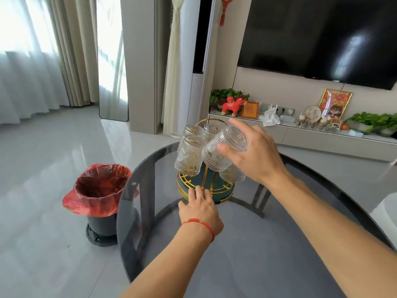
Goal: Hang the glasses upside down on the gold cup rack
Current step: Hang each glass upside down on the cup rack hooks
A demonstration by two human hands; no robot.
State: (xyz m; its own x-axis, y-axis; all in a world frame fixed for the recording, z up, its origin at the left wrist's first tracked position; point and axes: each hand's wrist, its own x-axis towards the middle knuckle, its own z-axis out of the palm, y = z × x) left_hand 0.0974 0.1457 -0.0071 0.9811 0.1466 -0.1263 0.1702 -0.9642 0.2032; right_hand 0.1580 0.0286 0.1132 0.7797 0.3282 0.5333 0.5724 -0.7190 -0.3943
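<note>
While your right hand (255,151) grips a ribbed glass (223,151) near its base, tilted mouth-down over the gold rack (204,190) on the round table (279,244), your left hand (198,206) rests flat against the rack's rim, closed on nothing. Judged by looks, the glass is rigid, breakable and probably slick, so hold the ribbed wall. Other glasses hang inverted on the rack; a red-lined bin (101,190) stands beside the table, its contents unclear.

You face a glossy pale tiled floor (53,151), bright sheer curtains (32,61) at left, a dark wall-mounted television (322,35) (reflecting window light), a low white cabinet (322,138), a red-lined bin (101,190).
</note>
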